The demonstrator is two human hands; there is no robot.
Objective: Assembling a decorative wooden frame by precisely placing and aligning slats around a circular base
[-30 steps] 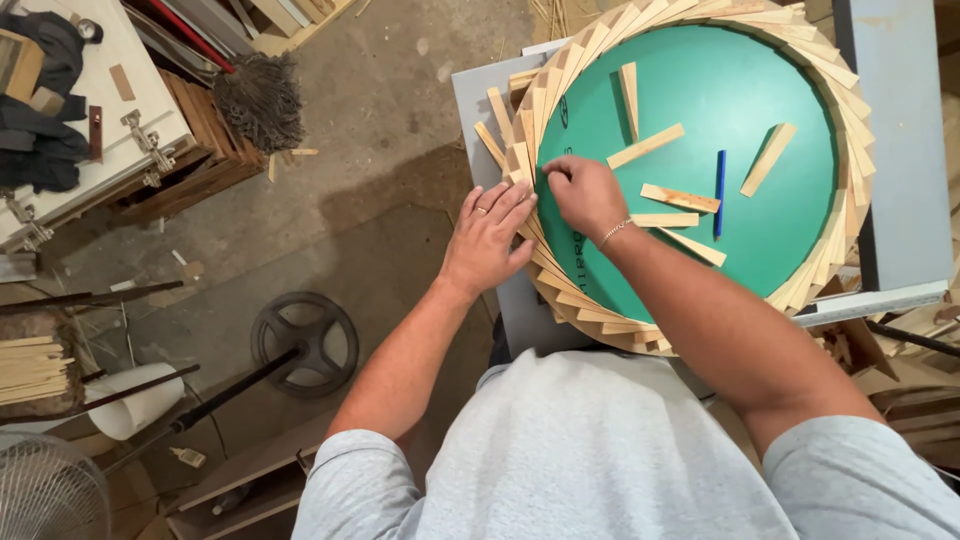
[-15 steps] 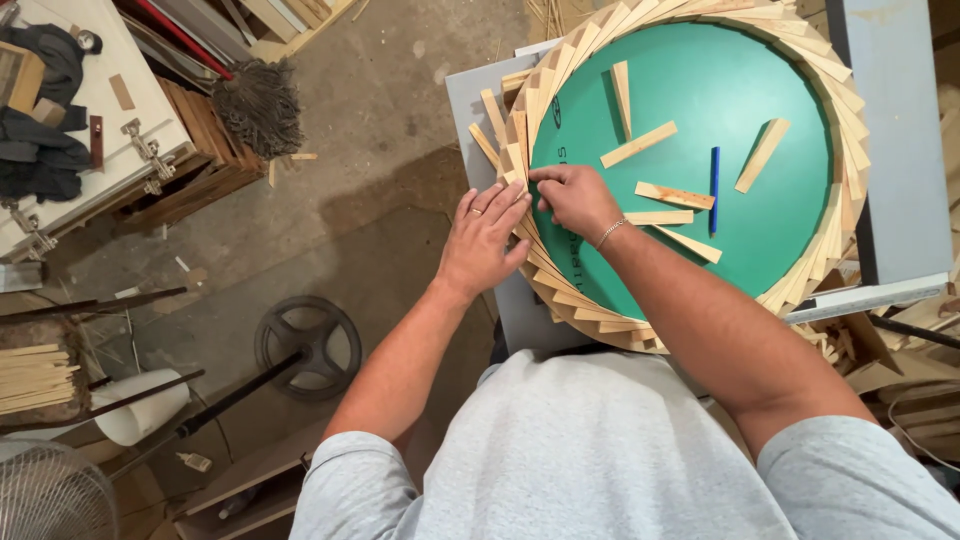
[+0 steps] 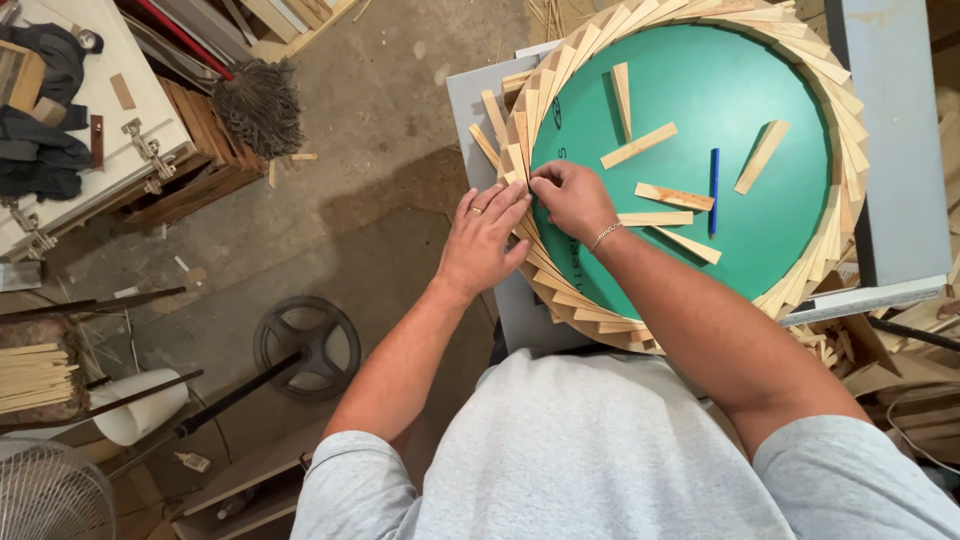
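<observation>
Dusty concrete floor (image 3: 380,130), green round board (image 3: 700,120), wooden-slat ring (image 3: 560,290)

**Grey T-shirt, a ring and a wrist chain**

The person wears a light grey, short-sleeved T-shirt (image 3: 610,450) of plain, slightly heathered cloth, its sleeves ending above the elbows and leaving both forearms bare. The left hand (image 3: 483,240) carries a thin, pale metal ring (image 3: 478,210) on one finger. Just behind the right hand (image 3: 570,198), a fine silver-coloured chain bracelet (image 3: 603,236) circles the wrist. Both hands are bare, with short nails.
</observation>
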